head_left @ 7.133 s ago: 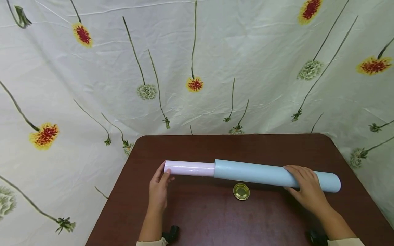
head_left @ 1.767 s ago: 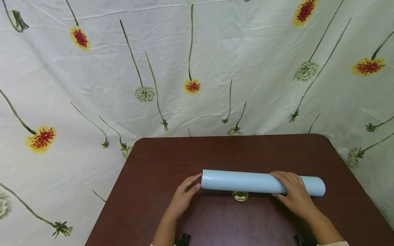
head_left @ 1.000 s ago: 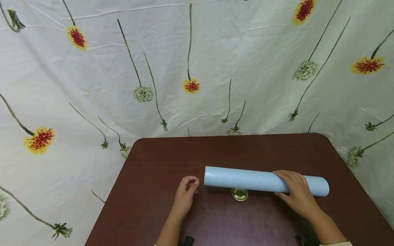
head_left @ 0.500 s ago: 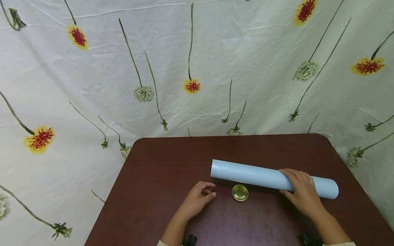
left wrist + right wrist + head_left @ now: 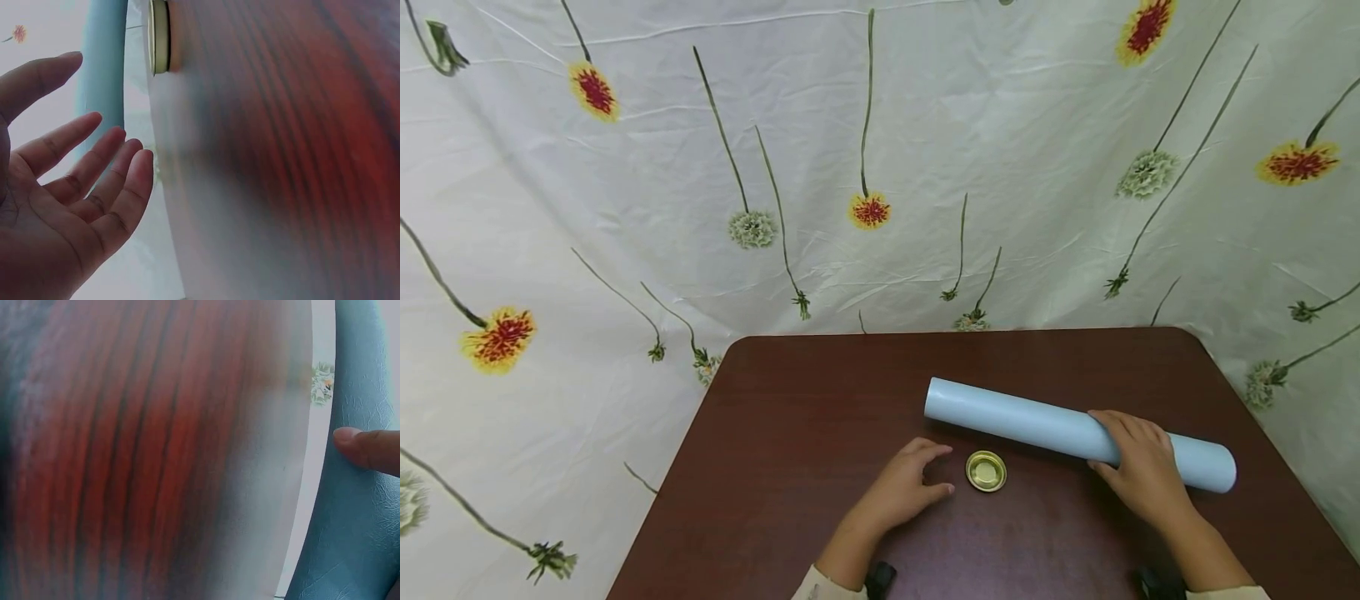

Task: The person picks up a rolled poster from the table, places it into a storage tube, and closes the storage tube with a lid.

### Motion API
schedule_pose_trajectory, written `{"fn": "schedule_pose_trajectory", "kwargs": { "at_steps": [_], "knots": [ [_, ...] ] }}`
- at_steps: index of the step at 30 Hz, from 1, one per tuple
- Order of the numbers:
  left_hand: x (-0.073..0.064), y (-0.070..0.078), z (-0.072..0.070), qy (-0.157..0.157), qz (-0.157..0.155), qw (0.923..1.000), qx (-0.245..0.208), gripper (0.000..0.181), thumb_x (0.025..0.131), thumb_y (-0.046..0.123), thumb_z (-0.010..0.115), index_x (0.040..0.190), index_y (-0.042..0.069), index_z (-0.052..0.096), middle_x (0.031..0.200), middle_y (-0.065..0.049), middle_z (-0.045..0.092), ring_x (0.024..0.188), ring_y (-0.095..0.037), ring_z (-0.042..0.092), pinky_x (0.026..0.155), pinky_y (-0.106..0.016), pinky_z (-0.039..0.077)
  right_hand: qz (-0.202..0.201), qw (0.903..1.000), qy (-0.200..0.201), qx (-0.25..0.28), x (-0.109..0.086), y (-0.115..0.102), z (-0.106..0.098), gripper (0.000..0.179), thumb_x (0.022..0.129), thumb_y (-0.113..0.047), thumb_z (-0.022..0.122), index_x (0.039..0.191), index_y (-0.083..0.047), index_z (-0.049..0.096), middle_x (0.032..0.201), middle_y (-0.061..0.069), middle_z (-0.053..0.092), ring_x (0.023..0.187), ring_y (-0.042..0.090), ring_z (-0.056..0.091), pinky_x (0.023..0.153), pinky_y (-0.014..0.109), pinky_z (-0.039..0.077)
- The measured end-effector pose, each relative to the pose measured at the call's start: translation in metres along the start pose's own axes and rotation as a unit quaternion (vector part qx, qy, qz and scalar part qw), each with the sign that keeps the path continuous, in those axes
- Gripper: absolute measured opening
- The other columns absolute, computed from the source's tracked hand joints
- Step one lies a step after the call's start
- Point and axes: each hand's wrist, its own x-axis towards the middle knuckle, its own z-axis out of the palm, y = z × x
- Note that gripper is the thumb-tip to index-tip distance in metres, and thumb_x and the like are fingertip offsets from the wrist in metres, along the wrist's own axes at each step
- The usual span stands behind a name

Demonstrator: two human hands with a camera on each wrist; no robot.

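Note:
A light blue tube (image 5: 1011, 410) lies slanted across the right half of the picture, its left end farther back. My right hand (image 5: 1142, 471) grips it near its right end, fingers over the top and thumb on the near side. In the right wrist view the thumb rests along the blue tube (image 5: 359, 506). A round gold metal lid (image 5: 986, 472) lies on the table in front of the tube. My left hand (image 5: 902, 492) is just left of the lid, thumb and fingers spread and touching nothing. The left wrist view shows the lid (image 5: 160, 37) beyond the left hand (image 5: 69, 206).
The brown wooden table (image 5: 820, 392) has rounded far corners. Behind it hangs a white cloth (image 5: 1045, 125) printed with flowers. Dark wrist devices are partly visible by both sleeves.
The lavender tube, seen at first partly inside the blue one, slid in and is out of sight. My left hand left the tube's end and moved beside the lid. The right hand shifted the tube right.

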Motion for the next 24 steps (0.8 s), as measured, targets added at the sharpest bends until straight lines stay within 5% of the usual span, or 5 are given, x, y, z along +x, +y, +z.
{"fn": "schedule_pose_trajectory", "kwargs": {
  "at_steps": [4, 13, 24],
  "knots": [
    [0.007, 0.005, 0.006, -0.006, 0.015, 0.9990, 0.042, 0.058, 0.087, 0.026, 0.080, 0.139, 0.011, 0.061, 0.132, -0.002, 0.060, 0.125, -0.021, 0.057, 0.106, -0.038, 0.048, 0.009, 0.9999, 0.008, -0.002, 0.000, 0.000, 0.000, 0.085, 0.059, -0.005, 0.094, 0.135, -0.006, 0.055, 0.128, 0.022, 0.059, 0.116, 0.044, 0.051, 0.096, 0.063, 0.031],
    [0.020, 0.016, 0.024, -0.014, 0.049, 0.9907, 0.126, 0.063, 0.082, 0.026, 0.082, 0.140, 0.013, 0.059, 0.131, -0.001, 0.059, 0.120, -0.020, 0.055, 0.099, -0.030, 0.050, 0.022, 0.9997, 0.012, 0.000, 0.001, -0.001, 0.000, 0.086, 0.059, -0.003, 0.094, 0.136, -0.006, 0.056, 0.128, 0.024, 0.059, 0.115, 0.045, 0.052, 0.096, 0.062, 0.031],
    [0.032, 0.021, 0.036, -0.046, 0.033, 0.9851, 0.162, 0.076, 0.080, 0.028, 0.085, 0.146, 0.012, 0.053, 0.124, -0.006, 0.059, 0.115, -0.021, 0.055, 0.094, -0.029, 0.051, 0.035, 0.9993, 0.012, -0.002, 0.000, 0.000, 0.001, 0.084, 0.061, -0.003, 0.094, 0.135, -0.004, 0.055, 0.129, 0.024, 0.059, 0.117, 0.045, 0.051, 0.096, 0.062, 0.030]
  ]
}}
